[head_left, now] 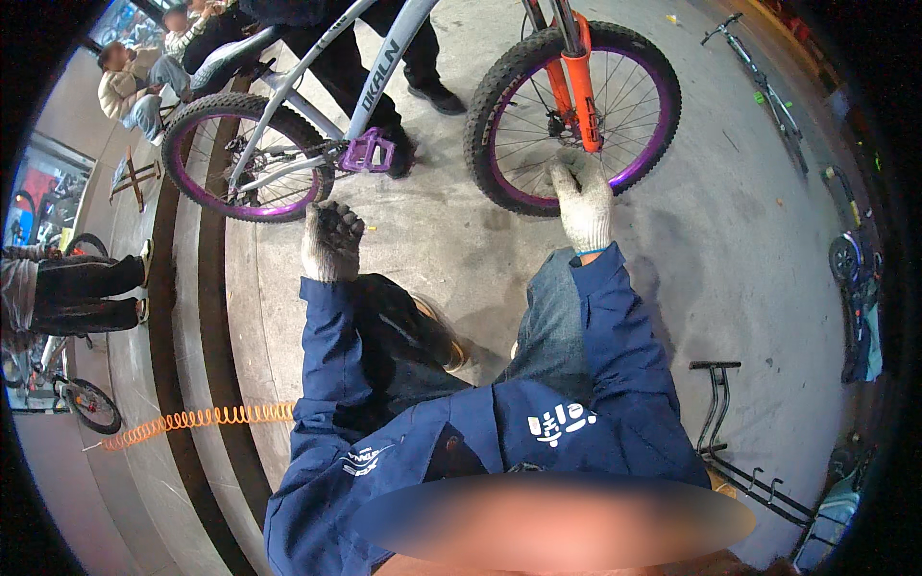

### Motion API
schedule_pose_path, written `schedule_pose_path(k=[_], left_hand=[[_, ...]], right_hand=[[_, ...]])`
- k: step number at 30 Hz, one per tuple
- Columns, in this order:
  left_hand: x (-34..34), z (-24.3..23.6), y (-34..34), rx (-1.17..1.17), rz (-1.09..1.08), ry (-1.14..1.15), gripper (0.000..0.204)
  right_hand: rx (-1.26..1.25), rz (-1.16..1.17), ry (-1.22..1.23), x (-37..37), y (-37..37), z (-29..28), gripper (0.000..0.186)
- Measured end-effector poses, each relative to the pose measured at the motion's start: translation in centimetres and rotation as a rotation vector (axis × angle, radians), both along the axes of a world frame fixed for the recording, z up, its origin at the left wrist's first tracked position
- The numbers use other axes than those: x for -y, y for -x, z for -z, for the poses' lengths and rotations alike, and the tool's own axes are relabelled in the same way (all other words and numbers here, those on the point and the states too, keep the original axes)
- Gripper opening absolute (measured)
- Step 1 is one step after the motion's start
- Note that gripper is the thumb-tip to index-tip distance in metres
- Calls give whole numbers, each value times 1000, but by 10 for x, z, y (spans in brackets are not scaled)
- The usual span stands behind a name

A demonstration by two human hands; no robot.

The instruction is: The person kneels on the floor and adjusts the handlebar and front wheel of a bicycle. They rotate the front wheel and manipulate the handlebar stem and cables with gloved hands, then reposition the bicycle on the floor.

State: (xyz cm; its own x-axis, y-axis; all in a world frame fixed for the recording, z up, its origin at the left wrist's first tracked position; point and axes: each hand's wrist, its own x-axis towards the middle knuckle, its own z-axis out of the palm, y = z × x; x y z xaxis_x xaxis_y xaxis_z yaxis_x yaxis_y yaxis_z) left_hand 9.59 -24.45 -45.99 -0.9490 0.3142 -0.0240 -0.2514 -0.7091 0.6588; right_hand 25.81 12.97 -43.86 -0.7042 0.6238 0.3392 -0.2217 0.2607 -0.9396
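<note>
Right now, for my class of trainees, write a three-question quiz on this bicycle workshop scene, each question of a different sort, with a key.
1. True or false: the right hand in a white knit glove touches the knobbly black front tyre.
2. What colour are the bicycle's wheel rims? A green, B purple, C yellow
3. Fill in: the coiled orange hose lies on the ____.

Key: 1 true; 2 B; 3 floor

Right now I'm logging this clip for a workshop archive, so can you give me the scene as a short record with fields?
Setting: concrete floor
Main thing: bicycle with purple rims, orange fork, purple pedal
Left hand: gloved, fingers curled, near the rear wheel, holding nothing visible
Right hand: gloved, on the front wheel
Also there: orange coiled hose, black stand, other people beyond the bicycle
</note>
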Motion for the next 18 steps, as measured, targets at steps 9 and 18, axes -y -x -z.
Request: schedule_pose_path(k=[9,18], left_hand=[[-3,-2,-7,23,-93,85,36],[-5,-7,-3,58,-79,57,43]], right_hand=[[23,14,-92,-1,6,7,30],[50,-37,66,-8,13,11,28]])
